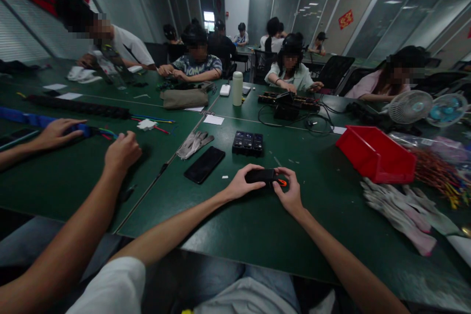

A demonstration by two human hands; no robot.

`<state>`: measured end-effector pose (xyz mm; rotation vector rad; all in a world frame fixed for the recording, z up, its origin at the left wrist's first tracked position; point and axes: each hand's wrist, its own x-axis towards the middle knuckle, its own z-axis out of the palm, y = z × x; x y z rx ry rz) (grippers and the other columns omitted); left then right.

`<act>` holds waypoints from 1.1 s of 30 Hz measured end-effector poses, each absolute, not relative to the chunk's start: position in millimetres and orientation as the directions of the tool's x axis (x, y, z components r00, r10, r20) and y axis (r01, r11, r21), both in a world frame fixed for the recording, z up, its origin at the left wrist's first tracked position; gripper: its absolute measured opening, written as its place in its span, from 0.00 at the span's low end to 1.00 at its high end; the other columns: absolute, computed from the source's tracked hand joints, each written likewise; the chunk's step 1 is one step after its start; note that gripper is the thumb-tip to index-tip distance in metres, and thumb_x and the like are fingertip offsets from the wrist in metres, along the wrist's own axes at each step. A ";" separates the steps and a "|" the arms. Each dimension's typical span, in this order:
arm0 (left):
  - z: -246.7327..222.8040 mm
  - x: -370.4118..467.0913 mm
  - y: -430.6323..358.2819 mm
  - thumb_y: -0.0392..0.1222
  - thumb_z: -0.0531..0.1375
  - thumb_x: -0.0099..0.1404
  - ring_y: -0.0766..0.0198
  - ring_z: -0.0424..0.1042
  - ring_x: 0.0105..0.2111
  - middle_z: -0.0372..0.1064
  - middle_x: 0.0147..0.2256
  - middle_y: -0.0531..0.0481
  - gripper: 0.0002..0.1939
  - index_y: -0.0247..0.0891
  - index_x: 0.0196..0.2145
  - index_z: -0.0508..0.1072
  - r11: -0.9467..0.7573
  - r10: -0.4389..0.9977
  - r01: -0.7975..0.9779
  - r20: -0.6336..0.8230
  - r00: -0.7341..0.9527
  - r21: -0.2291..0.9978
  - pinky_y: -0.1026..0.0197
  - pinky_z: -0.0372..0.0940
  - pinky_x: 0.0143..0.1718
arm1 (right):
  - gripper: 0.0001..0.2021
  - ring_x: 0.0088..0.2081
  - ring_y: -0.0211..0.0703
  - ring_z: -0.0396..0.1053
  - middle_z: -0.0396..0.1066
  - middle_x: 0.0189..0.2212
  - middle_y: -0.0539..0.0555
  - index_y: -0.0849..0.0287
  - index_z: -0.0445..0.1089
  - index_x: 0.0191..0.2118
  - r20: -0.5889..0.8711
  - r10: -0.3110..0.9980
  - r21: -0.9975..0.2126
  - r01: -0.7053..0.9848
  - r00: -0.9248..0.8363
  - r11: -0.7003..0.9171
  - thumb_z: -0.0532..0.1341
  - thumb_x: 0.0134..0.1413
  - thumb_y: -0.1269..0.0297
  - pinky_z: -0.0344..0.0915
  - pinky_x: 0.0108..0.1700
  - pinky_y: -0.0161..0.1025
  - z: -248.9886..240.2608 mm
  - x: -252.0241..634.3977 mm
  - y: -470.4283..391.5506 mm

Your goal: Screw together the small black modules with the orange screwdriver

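Between my two hands, just above the green table [206, 206], is a black rectangular block [259, 175] with an orange piece [282, 183] at its right end. My left hand [243, 181] wraps round the block's left part, thumb along the near side. At the other end my right hand [289, 189] pinches the block beside the orange piece; the fingers partly hide what they grip. A black part with several square sections [248, 143] lies just beyond my hands. To the left rests a black smartphone [204, 164], with a grey work glove [194, 143] behind it.
On the right stand a red bin [377, 154], grey gloves [399, 213] and bundled coloured wires [439, 174]. A pale green bottle [237, 88] is farther back. At left, a co-worker's hands [123, 154] handle a blue strip with wires. Other people sit across the table.
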<state>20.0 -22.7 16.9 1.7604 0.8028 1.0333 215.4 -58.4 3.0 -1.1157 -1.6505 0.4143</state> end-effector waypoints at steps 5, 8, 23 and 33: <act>17.7 21.0 -23.8 0.49 0.64 0.53 0.59 0.67 0.44 0.67 0.43 0.46 0.24 0.38 0.47 0.69 -0.407 0.849 0.124 0.324 0.417 0.905 0.56 0.60 0.48 | 0.18 0.45 0.49 0.65 0.65 0.44 0.56 0.54 0.60 0.51 0.568 0.819 -0.669 0.539 -0.073 0.512 0.58 0.54 0.61 0.64 0.48 0.50 3.8 216.5 -58.5; 17.1 21.6 -24.2 0.49 0.64 0.54 0.58 0.67 0.44 0.67 0.43 0.46 0.23 0.38 0.47 0.69 -0.411 0.852 0.120 0.334 0.403 0.904 0.56 0.60 0.48 | 0.18 0.46 0.50 0.64 0.65 0.45 0.57 0.53 0.60 0.52 0.566 0.819 -0.651 0.560 -0.091 0.512 0.57 0.55 0.60 0.64 0.48 0.50 5.1 217.1 -58.5; 18.6 23.9 -29.0 0.48 0.64 0.54 0.58 0.66 0.45 0.67 0.43 0.46 0.23 0.38 0.46 0.68 -0.418 0.852 0.119 0.343 0.394 0.901 0.56 0.60 0.49 | 0.17 0.48 0.51 0.63 0.65 0.45 0.57 0.53 0.60 0.50 0.603 0.794 -0.640 0.544 -0.082 0.542 0.58 0.55 0.61 0.63 0.51 0.52 1.4 214.1 -58.4; 20.5 23.5 -29.6 0.48 0.64 0.54 0.57 0.66 0.45 0.67 0.44 0.45 0.23 0.38 0.47 0.68 -0.418 0.848 0.112 0.344 0.402 0.901 0.55 0.59 0.49 | 0.15 0.48 0.50 0.64 0.64 0.45 0.57 0.53 0.59 0.48 0.603 0.795 -0.662 0.515 -0.065 0.544 0.58 0.55 0.61 0.64 0.49 0.52 3.4 211.6 -59.3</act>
